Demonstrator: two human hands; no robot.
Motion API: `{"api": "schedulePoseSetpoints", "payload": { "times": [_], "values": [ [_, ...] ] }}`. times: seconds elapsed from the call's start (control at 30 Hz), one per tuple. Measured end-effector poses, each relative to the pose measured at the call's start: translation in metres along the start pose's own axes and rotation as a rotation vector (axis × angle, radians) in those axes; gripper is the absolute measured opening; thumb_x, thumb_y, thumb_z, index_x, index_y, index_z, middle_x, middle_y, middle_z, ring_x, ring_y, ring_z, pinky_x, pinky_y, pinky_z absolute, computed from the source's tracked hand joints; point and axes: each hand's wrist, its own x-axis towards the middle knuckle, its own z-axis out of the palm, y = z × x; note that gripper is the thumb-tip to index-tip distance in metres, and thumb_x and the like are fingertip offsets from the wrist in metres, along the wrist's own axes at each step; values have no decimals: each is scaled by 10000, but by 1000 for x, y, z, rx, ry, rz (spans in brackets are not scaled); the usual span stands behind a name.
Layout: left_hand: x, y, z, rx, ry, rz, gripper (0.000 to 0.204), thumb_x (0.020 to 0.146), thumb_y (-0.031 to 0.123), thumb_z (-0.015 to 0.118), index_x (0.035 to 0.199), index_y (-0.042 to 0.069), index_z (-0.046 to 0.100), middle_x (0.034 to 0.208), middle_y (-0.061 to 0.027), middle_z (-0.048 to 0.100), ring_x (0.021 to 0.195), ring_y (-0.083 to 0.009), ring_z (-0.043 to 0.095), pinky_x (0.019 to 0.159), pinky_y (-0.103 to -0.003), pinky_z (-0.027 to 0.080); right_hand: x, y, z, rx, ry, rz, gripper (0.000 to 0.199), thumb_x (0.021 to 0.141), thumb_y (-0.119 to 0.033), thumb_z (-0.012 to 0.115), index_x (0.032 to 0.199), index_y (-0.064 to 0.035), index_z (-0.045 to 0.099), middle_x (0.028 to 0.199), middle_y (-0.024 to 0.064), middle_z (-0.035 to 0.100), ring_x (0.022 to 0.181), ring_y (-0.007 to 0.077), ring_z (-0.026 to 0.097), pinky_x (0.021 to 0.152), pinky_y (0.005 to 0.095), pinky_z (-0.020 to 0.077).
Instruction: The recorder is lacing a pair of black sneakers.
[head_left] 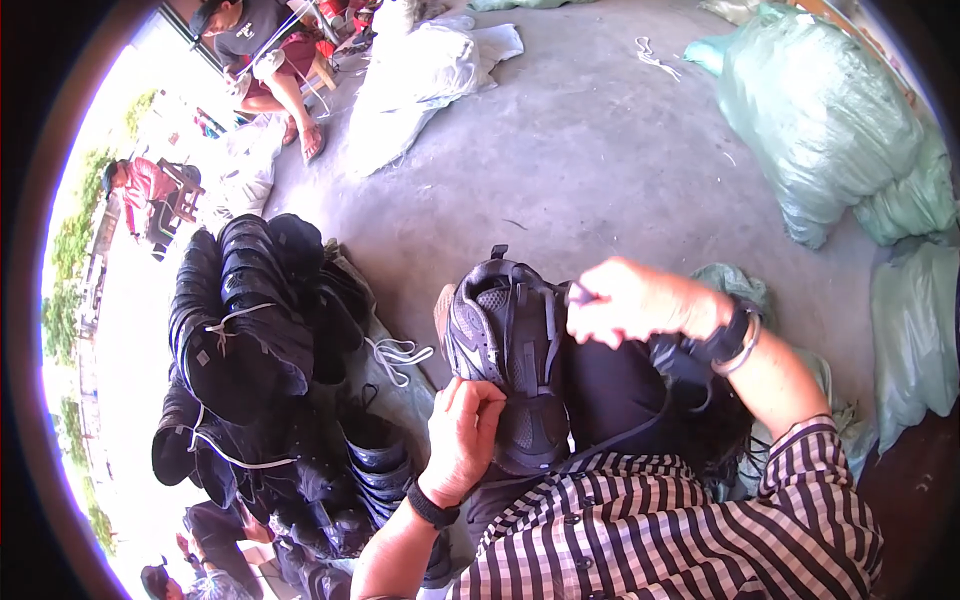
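Observation:
A black sneaker (pixel 545 340) with a grey side and a brownish sole lies on my lap, its heel loop pointing away from me. My left hand (pixel 463 435) is closed at the shoe's near left side, thumb and fingertips pinched against its upper by the toe. To the right of the shoe, my right hand (pixel 635 305) is raised in a fist. A small dark end shows at its fingers; what it belongs to is too unclear to name. A dark strap or cord (pixel 620 432) runs across my lap below that hand.
Stacks of black shoe uppers (pixel 245 350), tied with white cord (pixel 400 355), stand close on my left. Large pale green sacks (pixel 820 120) are at the far right. A white sack (pixel 420 80) lies ahead on the concrete floor. Other people (pixel 265 50) sit at the left.

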Motion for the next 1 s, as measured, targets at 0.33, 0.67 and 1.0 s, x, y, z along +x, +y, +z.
{"api": "schedulePoseSetpoints", "payload": {
  "times": [0.33,0.67,1.0],
  "values": [
    [-2,-1,6,-122,30,-13,77,837,-2,579,892,11,527,783,-112,506,733,-244,507,701,-321,428,-4,-104,-98,411,244,-363,404,983,-400,454,688,-124,451,582,-53,406,370,14,248,341,176,216],
    [-6,9,13,28,6,-136,425,679,284,801,906,56,524,809,-74,517,777,-253,522,778,-366,396,35,-181,-59,271,28,-402,264,945,-254,545,734,-96,558,554,-16,504,362,48,379,313,167,288],
    [-16,-4,18,46,49,-84,486,683,407,789,915,64,534,853,-67,522,818,-250,513,818,-381,378,12,-207,-69,218,75,-603,313,956,-256,537,687,-97,554,518,10,538,338,48,429,286,177,293]
  ]
}}
